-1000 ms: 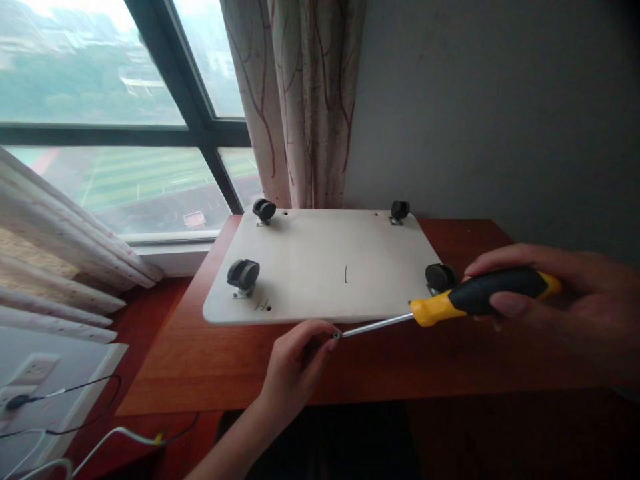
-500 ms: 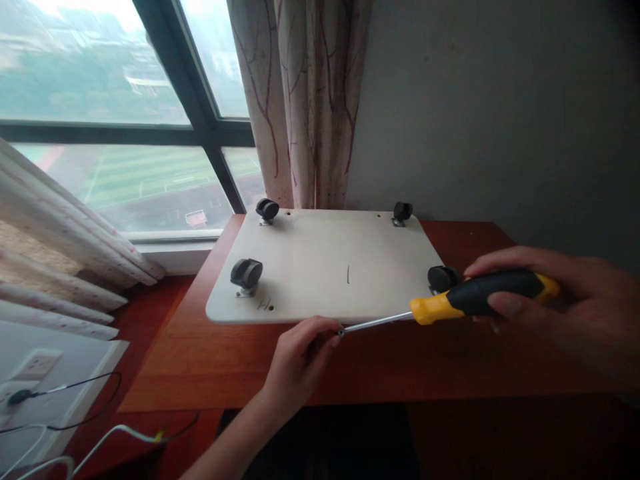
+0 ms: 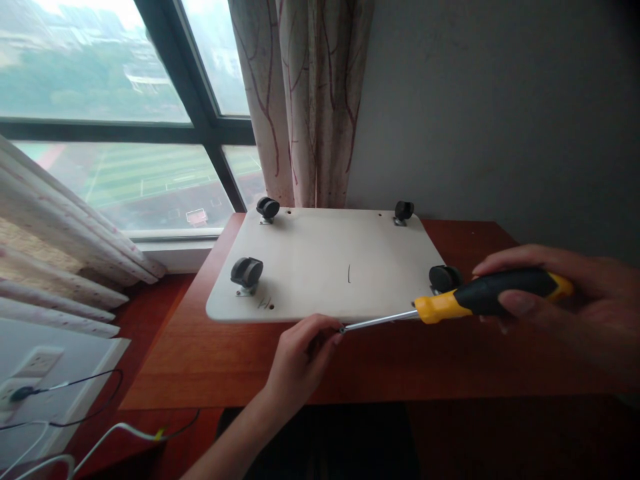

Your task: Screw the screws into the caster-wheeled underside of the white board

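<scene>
My right hand (image 3: 565,287) is wrapped around the yellow and black handle of a screwdriver (image 3: 500,291), its metal shaft pointing left. At the shaft's tip, my left hand (image 3: 305,353) pinches a small screw (image 3: 343,329) between thumb and fingertips; the fingers hide most of it. Both meet just in front of the near edge of a white board (image 3: 310,260). Black casters stand wheel-up at its corners: far left (image 3: 268,209), far right (image 3: 404,212), near left (image 3: 247,272) and near right (image 3: 444,277), the last partly behind the screwdriver.
The board lies on a reddish-brown wooden table (image 3: 210,373). Behind it hang a patterned curtain (image 3: 320,100) and a grey wall (image 3: 490,120). A window (image 3: 125,180) is at the left. Cables (image 3: 115,430) run from a wall socket (image 3: 37,363) at the lower left.
My right hand and the screwdriver handle have shifted slightly to the right. My left hand keeps its pinch at the tip, nearly still.
</scene>
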`<action>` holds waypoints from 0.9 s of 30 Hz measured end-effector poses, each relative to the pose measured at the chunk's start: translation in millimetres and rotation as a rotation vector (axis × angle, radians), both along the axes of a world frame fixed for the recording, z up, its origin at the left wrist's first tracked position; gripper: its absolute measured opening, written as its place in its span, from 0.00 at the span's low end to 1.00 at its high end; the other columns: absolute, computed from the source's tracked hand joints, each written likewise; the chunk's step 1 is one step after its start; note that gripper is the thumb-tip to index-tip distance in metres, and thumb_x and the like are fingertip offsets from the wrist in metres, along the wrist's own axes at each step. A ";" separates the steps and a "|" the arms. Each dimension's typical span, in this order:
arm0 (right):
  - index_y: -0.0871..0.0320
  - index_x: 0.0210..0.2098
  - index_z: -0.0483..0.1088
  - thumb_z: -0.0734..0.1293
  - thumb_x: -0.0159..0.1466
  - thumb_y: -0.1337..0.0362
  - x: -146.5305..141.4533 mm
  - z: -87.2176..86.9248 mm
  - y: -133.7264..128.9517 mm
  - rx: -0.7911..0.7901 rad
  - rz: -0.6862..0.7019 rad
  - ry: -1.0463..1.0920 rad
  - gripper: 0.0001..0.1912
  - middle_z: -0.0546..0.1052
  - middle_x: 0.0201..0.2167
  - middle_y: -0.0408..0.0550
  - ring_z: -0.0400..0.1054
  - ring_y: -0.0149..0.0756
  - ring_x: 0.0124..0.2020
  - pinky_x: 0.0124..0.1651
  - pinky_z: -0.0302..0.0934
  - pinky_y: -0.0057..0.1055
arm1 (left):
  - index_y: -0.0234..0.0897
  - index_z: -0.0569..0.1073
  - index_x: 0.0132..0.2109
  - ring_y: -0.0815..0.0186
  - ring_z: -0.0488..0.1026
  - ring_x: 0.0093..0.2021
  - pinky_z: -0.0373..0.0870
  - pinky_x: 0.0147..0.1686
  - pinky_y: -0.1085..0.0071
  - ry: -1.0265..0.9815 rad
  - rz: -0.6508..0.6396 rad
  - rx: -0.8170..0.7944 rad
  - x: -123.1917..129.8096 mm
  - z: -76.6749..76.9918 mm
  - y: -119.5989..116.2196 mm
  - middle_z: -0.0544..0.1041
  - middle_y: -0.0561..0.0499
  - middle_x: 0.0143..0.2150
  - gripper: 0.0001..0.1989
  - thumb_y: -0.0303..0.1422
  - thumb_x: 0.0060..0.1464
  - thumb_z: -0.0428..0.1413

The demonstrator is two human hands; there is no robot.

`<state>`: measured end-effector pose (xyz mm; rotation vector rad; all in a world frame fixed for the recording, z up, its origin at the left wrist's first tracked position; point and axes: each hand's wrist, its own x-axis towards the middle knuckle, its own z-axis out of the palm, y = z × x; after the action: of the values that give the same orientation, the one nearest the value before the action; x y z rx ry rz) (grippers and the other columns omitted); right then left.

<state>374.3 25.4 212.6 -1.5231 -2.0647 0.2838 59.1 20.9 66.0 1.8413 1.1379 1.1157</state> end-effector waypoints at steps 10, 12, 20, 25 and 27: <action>0.42 0.43 0.74 0.68 0.63 0.46 -4.1 -1.2 0.6 -0.027 0.032 -0.004 0.13 0.81 0.29 0.37 0.76 0.35 0.24 0.26 0.67 0.26 | 0.36 0.76 0.41 0.71 0.68 0.29 0.64 0.29 0.76 -0.025 -0.045 -0.027 0.5 -1.3 -1.4 0.78 0.51 0.34 0.04 0.28 0.62 0.56; 0.43 0.43 0.74 0.68 0.63 0.46 -2.7 -1.6 1.1 -0.035 0.029 0.014 0.13 0.81 0.29 0.38 0.76 0.36 0.24 0.26 0.68 0.27 | 0.37 0.75 0.42 0.71 0.69 0.29 0.65 0.30 0.76 -0.063 -0.063 -0.044 -0.2 -1.0 -1.9 0.77 0.51 0.34 0.04 0.28 0.62 0.55; 0.43 0.43 0.74 0.68 0.63 0.46 3.2 -3.9 1.3 -0.091 0.006 0.046 0.13 0.82 0.31 0.39 0.77 0.38 0.24 0.26 0.69 0.28 | 0.37 0.74 0.43 0.72 0.66 0.25 0.65 0.26 0.77 -0.216 -0.087 -0.154 -1.6 -4.2 -4.2 0.74 0.52 0.32 0.05 0.32 0.64 0.55; 0.41 0.43 0.74 0.68 0.62 0.46 2.9 -0.2 1.1 0.011 0.050 -0.088 0.13 0.82 0.31 0.37 0.76 0.37 0.26 0.28 0.67 0.29 | 0.37 0.75 0.42 0.70 0.70 0.29 0.66 0.30 0.76 -0.085 -0.057 -0.029 -0.9 0.3 -1.5 0.76 0.51 0.33 0.04 0.29 0.63 0.55; 0.39 0.43 0.75 0.69 0.61 0.47 1.9 3.1 2.3 0.068 0.110 -0.144 0.13 0.82 0.35 0.36 0.77 0.37 0.29 0.30 0.67 0.30 | 0.37 0.74 0.42 0.70 0.70 0.30 0.66 0.30 0.76 -0.026 -0.072 0.016 0.5 2.4 -0.3 0.77 0.50 0.34 0.04 0.28 0.63 0.54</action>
<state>376.2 27.7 215.7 -1.4295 -2.2512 0.1466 59.5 20.6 68.4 1.8601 1.0423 1.1076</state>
